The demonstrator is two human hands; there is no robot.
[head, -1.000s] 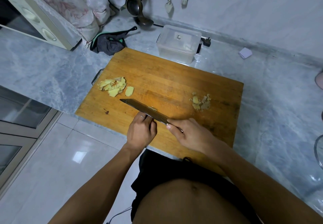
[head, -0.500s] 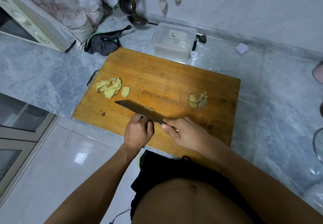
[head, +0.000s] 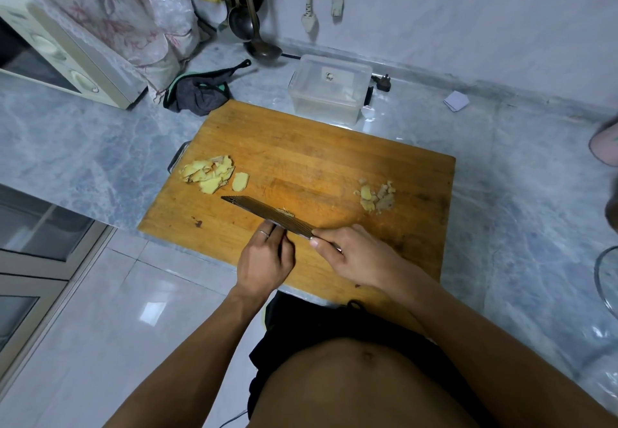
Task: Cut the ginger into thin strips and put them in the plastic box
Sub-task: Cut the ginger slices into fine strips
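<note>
A rectangular wooden cutting board (head: 334,160) lies on the grey marbled stone counter (head: 83,146), its near edge at the counter's front. The right hand (head: 354,255) is wrapped around the handle of a broad dark-bladed cleaver (head: 264,215), thumb lying along the top near the blade; the blade runs from the hand toward the left and rests edge-down on the near middle of the board. The left hand (head: 266,258) sits just on the near side of the blade, fingers bunched together and curled down with the knuckles against the flat of the blade – a ring shows on one finger. What the fingertips press on is hidden, so I cannot tell what they hold; only a small pale sliver of ginger (head: 286,211) peeks out on the far side of the blade.

On the left part of the board lies a loose pile of pale yellow ginger slices (head: 209,173), with one single oval slice (head: 240,181) just to its right. Toward the right side of the board is a small heap of brownish ginger scraps (head: 376,197), well apart from the slices.

The clear rectangular plastic box (head: 329,88) stands on the counter just beyond the far edge of the board – its lid looks closed, and no ginger shows inside. Left of it lies a crumpled dark cloth (head: 200,91), and further left a cream-coloured microwave oven (head: 67,63). A metal ladle (head: 264,48) hangs against the far wall
</note>
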